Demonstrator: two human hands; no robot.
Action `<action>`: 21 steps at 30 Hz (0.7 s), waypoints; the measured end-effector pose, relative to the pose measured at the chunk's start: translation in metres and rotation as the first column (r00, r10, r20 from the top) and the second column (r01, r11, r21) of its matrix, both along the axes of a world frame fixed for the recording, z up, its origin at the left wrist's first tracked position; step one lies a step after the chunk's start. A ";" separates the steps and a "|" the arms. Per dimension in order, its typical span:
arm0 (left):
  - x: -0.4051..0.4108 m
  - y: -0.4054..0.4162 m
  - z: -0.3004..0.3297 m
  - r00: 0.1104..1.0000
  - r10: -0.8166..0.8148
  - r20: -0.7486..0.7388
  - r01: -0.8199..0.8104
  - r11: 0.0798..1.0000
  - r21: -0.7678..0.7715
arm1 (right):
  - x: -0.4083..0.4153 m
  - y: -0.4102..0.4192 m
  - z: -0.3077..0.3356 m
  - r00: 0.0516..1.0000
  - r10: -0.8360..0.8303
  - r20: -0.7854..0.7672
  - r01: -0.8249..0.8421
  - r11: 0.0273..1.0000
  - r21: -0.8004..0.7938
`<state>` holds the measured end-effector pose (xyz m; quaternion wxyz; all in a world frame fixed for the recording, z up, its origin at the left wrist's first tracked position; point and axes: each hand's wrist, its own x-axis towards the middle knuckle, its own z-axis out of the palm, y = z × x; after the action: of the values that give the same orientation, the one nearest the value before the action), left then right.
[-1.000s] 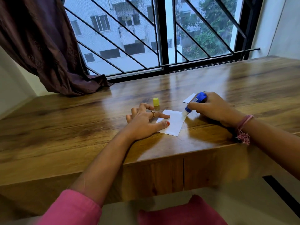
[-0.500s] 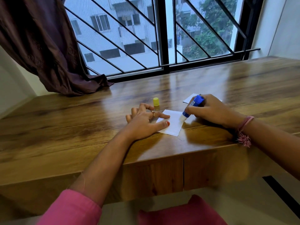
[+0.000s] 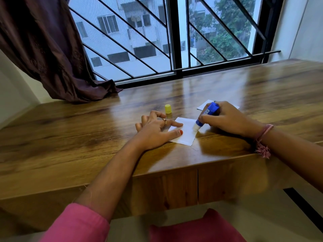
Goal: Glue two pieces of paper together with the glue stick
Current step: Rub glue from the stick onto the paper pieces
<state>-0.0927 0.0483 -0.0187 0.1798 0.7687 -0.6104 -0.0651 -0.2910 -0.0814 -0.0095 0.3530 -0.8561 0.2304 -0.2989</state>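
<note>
Head view:
- The left hand (image 3: 153,131) lies flat on the paper (image 3: 186,132), fingers (image 3: 176,124) spread and pressing its left part to the surface (image 3: 87,137).
- The right hand (image 3: 225,119) has its fingers clamped round the glue stick (image 3: 206,114), which tilts so its white tip touches the paper near the right edge.
- The second paper (image 3: 203,106) lies just behind the right hand, mostly hidden by it.
- The yellow cap (image 3: 168,109) stands upright just behind the left hand.
- To do this step well, I judge: short, light strokes running away from the pinning hand, so the sheet does not buckle or slide.
- The paper lies near the front edge of the surface; strokes toward the body risk smearing wood.
- Open room lies far right and toward the window (image 3: 174,41); the curtain (image 3: 43,49) is well apart.
</note>
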 end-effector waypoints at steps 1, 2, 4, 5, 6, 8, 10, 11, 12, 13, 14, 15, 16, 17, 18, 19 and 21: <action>0.000 0.000 0.000 1.000 0.001 0.003 -0.001 1.000 0.001 | 0.000 0.001 0.000 1.000 0.025 -0.017 -0.025 1.000 -0.004; 0.000 0.000 0.000 1.000 0.002 0.004 -0.002 1.000 0.001 | 0.000 0.002 -0.001 0.999 0.035 -0.026 -0.035 0.999 -0.010; 0.000 0.001 0.000 1.000 0.003 0.002 -0.003 1.000 -0.003 | 0.000 0.001 0.000 1.000 0.007 -0.005 -0.007 1.000 -0.025; 0.000 0.001 0.000 1.000 0.003 0.002 -0.003 1.000 -0.003 | 0.000 0.000 0.000 1.000 -0.011 0.016 0.012 1.000 -0.028; 0.000 0.001 0.000 1.000 0.003 0.006 -0.003 1.000 -0.002 | 0.000 0.000 0.001 0.999 -0.020 0.029 0.021 0.999 -0.028; 0.000 0.000 0.000 1.000 0.004 0.010 -0.004 1.000 0.000 | 0.000 0.001 0.000 1.000 0.001 0.012 -0.001 1.000 -0.031; 0.000 0.000 0.000 1.000 0.008 0.001 -0.008 1.000 -0.005 | -0.001 0.005 -0.001 0.998 0.059 -0.016 -0.060 0.997 -0.045; 0.000 0.000 0.000 1.000 0.011 -0.002 -0.011 1.000 -0.007 | -0.001 0.007 -0.001 0.997 0.080 -0.015 -0.080 0.995 -0.056; -0.001 0.000 0.000 1.000 0.012 0.000 -0.012 1.000 -0.007 | -0.001 0.007 -0.001 0.996 0.083 -0.006 -0.084 0.994 -0.065; -0.001 0.000 0.000 1.000 0.012 0.005 -0.012 1.000 -0.005 | 0.000 0.007 -0.001 0.997 0.073 0.004 -0.073 0.995 -0.073; -0.001 0.000 0.000 1.000 0.012 0.010 -0.012 1.000 -0.003 | 0.000 0.007 0.000 0.998 0.056 0.014 -0.054 0.995 -0.083; 0.000 0.000 0.000 1.000 0.012 0.012 -0.012 1.000 -0.002 | 0.000 0.007 0.001 0.999 0.042 0.021 -0.040 0.995 -0.092; 0.000 0.000 0.000 1.000 0.012 0.012 -0.012 1.000 -0.002 | 0.000 0.007 0.001 0.999 0.042 0.024 -0.040 0.995 -0.097; 0.000 -0.001 0.000 1.000 0.013 0.011 -0.013 1.000 -0.003 | 0.000 0.008 0.001 0.998 0.060 0.022 -0.058 0.994 -0.097; 0.000 -0.001 0.000 1.000 0.012 0.010 -0.012 1.000 -0.003 | -0.001 0.009 0.001 0.996 0.087 0.017 -0.085 0.992 -0.095; 0.000 -0.001 0.000 1.000 0.011 0.012 -0.011 1.000 -0.002 | -0.002 0.012 0.001 0.993 0.114 0.010 -0.113 0.989 -0.096; 0.000 -0.001 0.000 1.000 0.009 0.017 -0.009 1.000 0.002 | -0.002 0.014 0.001 0.990 0.143 0.012 -0.141 0.985 -0.098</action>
<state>-0.0926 0.0474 -0.0185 0.1742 0.7720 -0.6086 -0.0582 -0.2933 -0.0672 -0.0084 0.3336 -0.8836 0.1508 -0.2920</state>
